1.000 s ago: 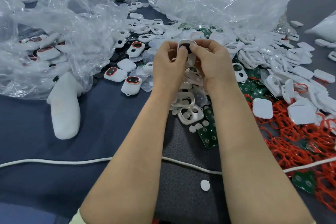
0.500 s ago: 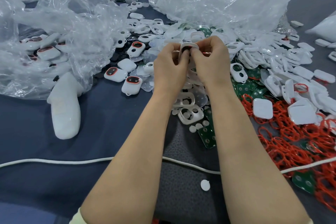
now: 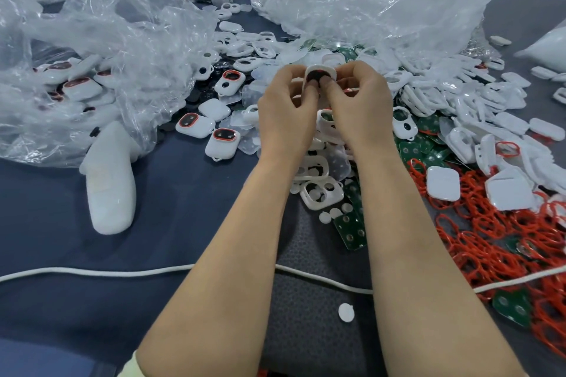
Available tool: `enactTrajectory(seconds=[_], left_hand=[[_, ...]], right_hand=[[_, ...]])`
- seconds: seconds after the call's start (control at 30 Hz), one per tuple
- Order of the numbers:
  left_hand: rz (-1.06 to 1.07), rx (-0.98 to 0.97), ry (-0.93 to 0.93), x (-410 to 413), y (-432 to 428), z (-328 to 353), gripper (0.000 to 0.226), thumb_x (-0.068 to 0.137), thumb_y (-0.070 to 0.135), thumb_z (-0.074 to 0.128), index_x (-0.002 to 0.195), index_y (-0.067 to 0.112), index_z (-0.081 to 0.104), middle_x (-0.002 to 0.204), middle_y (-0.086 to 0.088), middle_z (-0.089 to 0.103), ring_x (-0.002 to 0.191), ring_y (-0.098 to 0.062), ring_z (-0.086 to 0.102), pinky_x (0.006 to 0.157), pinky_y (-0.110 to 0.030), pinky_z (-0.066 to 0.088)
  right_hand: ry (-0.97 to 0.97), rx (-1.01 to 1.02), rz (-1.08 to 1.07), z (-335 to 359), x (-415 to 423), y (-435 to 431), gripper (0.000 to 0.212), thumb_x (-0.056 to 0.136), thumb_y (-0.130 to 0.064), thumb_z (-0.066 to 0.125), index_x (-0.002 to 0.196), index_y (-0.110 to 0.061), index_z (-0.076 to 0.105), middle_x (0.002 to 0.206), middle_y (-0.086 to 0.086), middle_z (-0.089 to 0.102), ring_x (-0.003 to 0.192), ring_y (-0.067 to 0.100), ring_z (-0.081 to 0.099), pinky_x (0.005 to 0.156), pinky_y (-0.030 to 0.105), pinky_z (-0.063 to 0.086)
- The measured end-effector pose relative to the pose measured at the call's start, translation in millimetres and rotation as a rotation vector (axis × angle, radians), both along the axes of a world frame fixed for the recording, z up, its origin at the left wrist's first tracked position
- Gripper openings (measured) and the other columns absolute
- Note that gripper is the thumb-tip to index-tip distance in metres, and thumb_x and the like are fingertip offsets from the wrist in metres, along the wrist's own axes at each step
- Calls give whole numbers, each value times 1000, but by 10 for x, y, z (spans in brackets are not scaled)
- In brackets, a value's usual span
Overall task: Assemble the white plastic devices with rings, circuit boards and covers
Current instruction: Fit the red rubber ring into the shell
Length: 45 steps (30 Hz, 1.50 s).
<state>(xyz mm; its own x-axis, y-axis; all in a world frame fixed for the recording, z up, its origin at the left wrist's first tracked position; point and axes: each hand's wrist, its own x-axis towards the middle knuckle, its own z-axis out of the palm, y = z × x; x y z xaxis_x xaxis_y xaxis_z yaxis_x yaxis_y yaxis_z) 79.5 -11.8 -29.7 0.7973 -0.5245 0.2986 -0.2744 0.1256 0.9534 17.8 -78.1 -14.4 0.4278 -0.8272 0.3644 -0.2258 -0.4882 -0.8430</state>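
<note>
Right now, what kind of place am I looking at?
Probably a factory hand-assembly bench: heaps of white covers, loose red rings, green circuit boards, and assembled devices in a clear bag.

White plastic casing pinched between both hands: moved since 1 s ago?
No. The white plastic casing keeps the same gap right of the red-ringed white device lying beside it.

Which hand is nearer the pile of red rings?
Right. The right hand is left of the red rings; the left hand sits farther left. Both grip the white device.
</note>
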Motion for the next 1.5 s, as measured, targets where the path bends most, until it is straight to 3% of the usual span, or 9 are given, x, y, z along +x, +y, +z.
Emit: enactTrajectory(seconds=[0.23,0.4,0.53,0.63,1.1,1.2,1.3,1.4,1.5], left_hand=[[102,-26,-53,-5,-4,-23,10,95,11,56,104,13,61,87,7,67,85,-5,67,79,-18,53],[-87,16,-131,-43,-20,20,37,94,0,48,129,7,58,129,-6,60,117,-8,55,96,-13,46],[-20,-5,-59,0,-4,22,28,96,1,46,114,8,66,113,-5,67,104,-13,60,95,-26,49],[35,-25,-30,21,5,11,19,96,11,55,114,10,61,99,4,64,88,-5,59,81,-16,49],[-9,-64,-6,19,2,9,8,94,9,59,97,16,60,86,10,62,80,-2,59,77,-16,50],[7,-37,-42,13,9,-5,9,94,12,59,103,14,59,91,5,63,84,-7,61,79,-20,52],[-25,-9,-84,-35,4,6,17,97,22,57,109,12,62,98,4,66,89,-4,63,81,-19,53],[-124,-58,106,-49,-9,45,26,98,30,53,103,6,64,91,-7,70,85,-16,69,81,-33,58],[-114,-119,363,25,-2,54,24,95,25,59,102,2,58,83,-8,68,72,-12,67,70,-25,59]], right_hand=[[26,-159,-18,-30,95,115,17,92,-23,60,96,-9,70,94,6,69,87,19,65,83,32,49],[-246,313,203,-3,11,22,30,98,-25,53,74,-14,68,70,3,64,71,17,61,76,43,54],[-338,580,188,-16,-40,-99,23,99,-16,49,86,-12,67,82,7,69,76,19,66,83,40,56],[-412,719,263,-7,-43,-99,25,100,-13,46,86,-10,65,77,5,68,70,15,64,75,31,54],[-480,871,302,17,-84,-89,24,100,-12,45,88,-9,64,73,4,68,65,12,63,63,22,53],[-454,779,234,30,-62,-71,26,100,-13,46,82,-11,65,70,2,68,64,12,64,62,24,55],[-189,298,71,26,-44,-56,25,98,-19,51,80,-13,67,73,1,67,73,16,65,78,38,58],[-29,25,114,69,-30,14,21,94,-26,58,92,-12,74,87,3,71,83,17,67,82,40,55],[114,-35,203,119,-54,64,21,93,-16,56,99,-13,76,95,3,70,90,16,66,85,36,53]])
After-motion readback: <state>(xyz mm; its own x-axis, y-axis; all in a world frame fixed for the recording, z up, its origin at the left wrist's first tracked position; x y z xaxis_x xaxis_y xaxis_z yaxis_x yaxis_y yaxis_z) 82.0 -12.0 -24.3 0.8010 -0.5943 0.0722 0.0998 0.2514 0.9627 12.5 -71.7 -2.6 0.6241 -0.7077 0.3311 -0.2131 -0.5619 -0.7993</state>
